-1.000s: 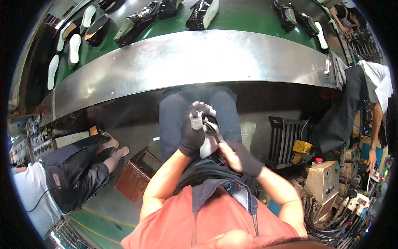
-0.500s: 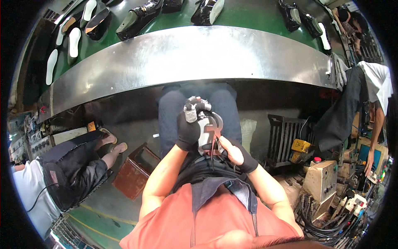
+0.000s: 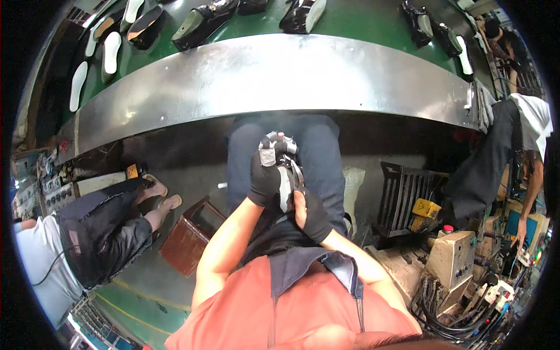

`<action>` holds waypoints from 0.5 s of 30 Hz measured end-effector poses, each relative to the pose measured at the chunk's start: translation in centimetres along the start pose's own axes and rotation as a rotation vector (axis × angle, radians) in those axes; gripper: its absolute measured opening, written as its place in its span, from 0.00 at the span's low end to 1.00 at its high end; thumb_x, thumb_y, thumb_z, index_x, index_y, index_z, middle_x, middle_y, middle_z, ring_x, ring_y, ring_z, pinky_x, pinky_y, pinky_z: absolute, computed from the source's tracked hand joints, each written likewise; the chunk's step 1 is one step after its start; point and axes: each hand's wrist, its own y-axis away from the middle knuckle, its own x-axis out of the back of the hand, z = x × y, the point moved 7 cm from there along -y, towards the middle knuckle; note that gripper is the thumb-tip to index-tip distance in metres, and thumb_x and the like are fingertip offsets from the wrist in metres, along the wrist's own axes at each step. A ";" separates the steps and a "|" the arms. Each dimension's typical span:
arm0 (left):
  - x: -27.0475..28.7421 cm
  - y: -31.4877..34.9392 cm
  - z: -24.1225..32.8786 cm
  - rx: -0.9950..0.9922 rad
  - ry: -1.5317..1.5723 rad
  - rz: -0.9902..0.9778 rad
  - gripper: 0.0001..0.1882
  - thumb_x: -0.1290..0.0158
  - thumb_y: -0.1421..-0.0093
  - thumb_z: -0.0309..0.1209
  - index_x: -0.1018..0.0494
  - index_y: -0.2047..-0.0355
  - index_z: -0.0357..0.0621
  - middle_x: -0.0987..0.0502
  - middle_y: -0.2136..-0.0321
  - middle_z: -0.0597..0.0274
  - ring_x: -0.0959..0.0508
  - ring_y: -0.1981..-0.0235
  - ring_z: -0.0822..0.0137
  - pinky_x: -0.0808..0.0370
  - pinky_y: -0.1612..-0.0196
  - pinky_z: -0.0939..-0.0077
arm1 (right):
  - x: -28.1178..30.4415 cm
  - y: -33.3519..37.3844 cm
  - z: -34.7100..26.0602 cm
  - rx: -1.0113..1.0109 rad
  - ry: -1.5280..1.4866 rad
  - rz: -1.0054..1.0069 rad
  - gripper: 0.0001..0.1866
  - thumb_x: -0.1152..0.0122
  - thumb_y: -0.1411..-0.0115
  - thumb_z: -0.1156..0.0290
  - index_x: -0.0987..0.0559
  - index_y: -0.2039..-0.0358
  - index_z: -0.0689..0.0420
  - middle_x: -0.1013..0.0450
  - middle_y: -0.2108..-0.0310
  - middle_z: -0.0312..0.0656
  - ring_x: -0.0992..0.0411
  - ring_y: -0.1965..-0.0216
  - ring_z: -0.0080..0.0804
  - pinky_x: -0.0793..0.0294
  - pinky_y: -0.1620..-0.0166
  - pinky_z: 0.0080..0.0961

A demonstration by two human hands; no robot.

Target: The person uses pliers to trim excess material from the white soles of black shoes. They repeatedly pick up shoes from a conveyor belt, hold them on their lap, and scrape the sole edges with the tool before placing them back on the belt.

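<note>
Above my lap I hold a shoe [image 3: 285, 188], its pale grey underside narrow in view and its dark side turned to the right. My left hand [image 3: 266, 178], in a black glove with silver tape round the fingertips, is wrapped round the shoe's left side and far end. At the near right side, my right hand [image 3: 313, 214] grips the shoe, the bare thumb lying along it and black cloth over the palm. The right fingers are mostly hidden behind the shoe.
Ahead runs a metal ledge [image 3: 233, 70] beside a green belt [image 3: 361, 29] bearing several black shoes and white insoles [image 3: 111, 52]. A brown stool [image 3: 184, 245] stands left, near a seated person [image 3: 105, 251]. Right are a slatted crate [image 3: 402, 198], a control box [image 3: 454, 256] and cables.
The shoe has turned on edge, so its wide pale face and brown strap no longer show. My right hand has shifted left and slightly up along it.
</note>
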 end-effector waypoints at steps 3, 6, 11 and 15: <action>0.1 1.1 1.5 0.022 0.080 -0.002 0.30 0.66 0.31 0.51 0.22 0.65 0.38 0.20 0.67 0.60 0.26 0.53 0.64 0.32 0.46 0.69 | 1.5 0.5 -0.9 -0.155 -0.065 -0.257 0.19 0.58 0.30 0.60 0.22 0.64 0.60 0.27 0.75 0.39 0.31 0.72 0.25 0.32 0.66 0.25; -0.5 1.6 1.4 -0.023 0.059 -0.008 0.32 0.66 0.32 0.53 0.22 0.67 0.37 0.21 0.66 0.59 0.28 0.50 0.62 0.34 0.44 0.66 | 2.0 0.8 -1.3 -0.261 -0.329 -0.459 0.21 0.60 0.29 0.58 0.23 0.61 0.62 0.28 0.72 0.35 0.33 0.69 0.21 0.32 0.62 0.24; -1.9 1.9 1.2 0.086 0.109 -0.001 0.33 0.68 0.31 0.52 0.22 0.68 0.37 0.21 0.64 0.58 0.27 0.51 0.62 0.34 0.44 0.65 | 2.5 0.5 -3.1 -0.554 -0.759 -0.544 0.24 0.60 0.30 0.54 0.25 0.70 0.61 0.29 0.76 0.35 0.32 0.75 0.23 0.32 0.67 0.24; -1.7 1.1 1.9 -0.141 -0.163 -0.051 0.30 0.67 0.31 0.50 0.23 0.65 0.37 0.20 0.67 0.59 0.24 0.57 0.65 0.33 0.45 0.67 | 3.3 0.6 -0.9 -0.280 -0.131 -0.326 0.21 0.57 0.32 0.59 0.27 0.75 0.62 0.30 0.82 0.45 0.31 0.79 0.35 0.35 0.73 0.34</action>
